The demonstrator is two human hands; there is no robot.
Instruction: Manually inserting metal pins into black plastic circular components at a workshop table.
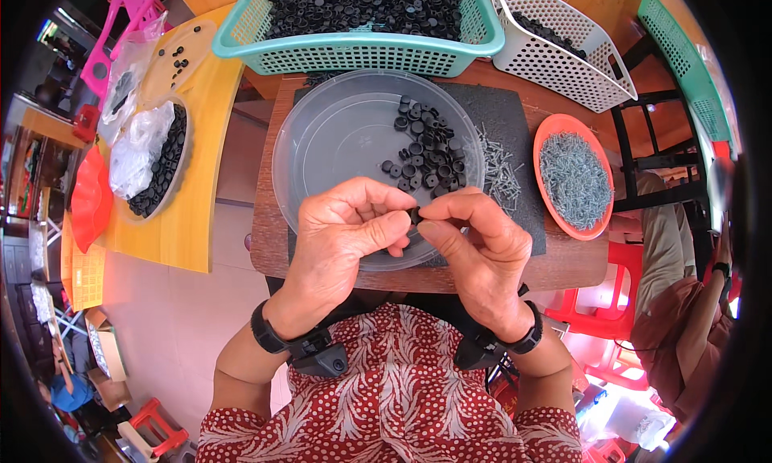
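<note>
My left hand (342,222) pinches a small round black cap (415,215) between thumb and fingers, above the near part of a clear round plastic tray (330,133). My right hand (486,258) meets it there, thumb and forefinger pressed together at the cap's right edge. Whatever those right fingertips hold is too small to make out. Loose black caps (430,145) lie in the right half of the tray, just beyond my fingers. To the tray's right, small metal screws or nails (500,169) are scattered on a dark grey mat (527,193).
An orange plate (540,141) of metal fasteners stands at the right. Behind the tray are a teal basket (338,51) full of black caps and a white basket (555,69). A yellow table (193,181) at the left bears another tub of black pieces. Someone sits at the right (683,318).
</note>
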